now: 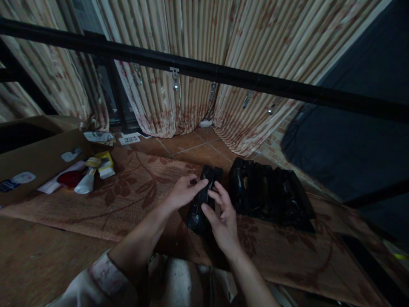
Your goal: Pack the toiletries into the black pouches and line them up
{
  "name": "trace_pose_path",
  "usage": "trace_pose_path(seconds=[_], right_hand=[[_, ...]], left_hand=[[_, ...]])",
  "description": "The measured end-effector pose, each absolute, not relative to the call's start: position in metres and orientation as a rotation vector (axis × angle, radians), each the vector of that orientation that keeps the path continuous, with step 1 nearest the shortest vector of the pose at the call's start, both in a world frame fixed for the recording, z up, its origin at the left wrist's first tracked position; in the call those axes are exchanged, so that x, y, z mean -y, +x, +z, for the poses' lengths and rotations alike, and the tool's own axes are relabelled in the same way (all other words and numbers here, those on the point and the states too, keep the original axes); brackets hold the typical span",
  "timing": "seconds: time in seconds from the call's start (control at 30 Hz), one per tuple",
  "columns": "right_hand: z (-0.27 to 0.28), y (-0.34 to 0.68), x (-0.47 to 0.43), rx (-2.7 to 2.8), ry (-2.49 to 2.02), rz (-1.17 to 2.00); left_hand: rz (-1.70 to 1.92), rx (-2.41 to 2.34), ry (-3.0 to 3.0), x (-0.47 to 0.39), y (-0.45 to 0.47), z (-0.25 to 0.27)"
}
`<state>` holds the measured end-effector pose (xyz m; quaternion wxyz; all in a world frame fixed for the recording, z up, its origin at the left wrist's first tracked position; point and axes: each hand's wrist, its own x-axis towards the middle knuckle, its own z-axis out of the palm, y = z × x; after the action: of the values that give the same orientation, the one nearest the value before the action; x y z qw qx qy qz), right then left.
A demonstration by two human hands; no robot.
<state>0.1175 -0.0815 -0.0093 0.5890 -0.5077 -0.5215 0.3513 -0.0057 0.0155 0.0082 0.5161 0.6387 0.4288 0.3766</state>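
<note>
A long black bundle (198, 213) with a shiny, plastic-looking surface stands on the patterned mat in front of me. My left hand (185, 192) grips its upper left part, the thumb lying across the top and the fingers bent at the far side. From the right, my right hand (224, 219) holds it with the thumb and bent fingers against its side. What is inside the bundle is hidden. Close by on the right, several similar black bundles (268, 189) stand packed side by side in a row.
On the left is a cardboard box (47, 151), with a white bottle (85, 182), a red round item (68, 181) and a yellow packet (106, 165) beside it. A black bar (204, 66) crosses in front of the striped curtains (191, 34). The mat (128, 204) lies beneath the bundles.
</note>
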Motion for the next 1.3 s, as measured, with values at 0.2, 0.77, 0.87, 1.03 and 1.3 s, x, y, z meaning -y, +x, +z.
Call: trace_pose_path(seconds=[0.2, 0.77, 0.87, 1.03, 1.3], right_hand=[[-0.013, 0.118, 0.084, 1.385, -1.348, 0.569], [-0.005, 0.123, 0.077, 1.468, -1.459, 0.534], [-0.004, 0.123, 0.078, 1.466, -1.460, 0.530], [-0.004, 0.122, 0.079, 1.502, -1.461, 0.492], [-0.004, 0.121, 0.079, 1.528, -1.445, 0.458]], left_hand=[[0.883, -1.090, 1.700, -0.013, -0.008, 0.004], [0.888, -1.025, 1.916, -0.002, -0.006, 0.010], [0.866, -0.981, 1.931, -0.002, -0.005, 0.009], [0.865, -0.930, 1.911, 0.002, -0.005, 0.013], [0.877, -0.933, 1.860, 0.006, -0.003, 0.018]])
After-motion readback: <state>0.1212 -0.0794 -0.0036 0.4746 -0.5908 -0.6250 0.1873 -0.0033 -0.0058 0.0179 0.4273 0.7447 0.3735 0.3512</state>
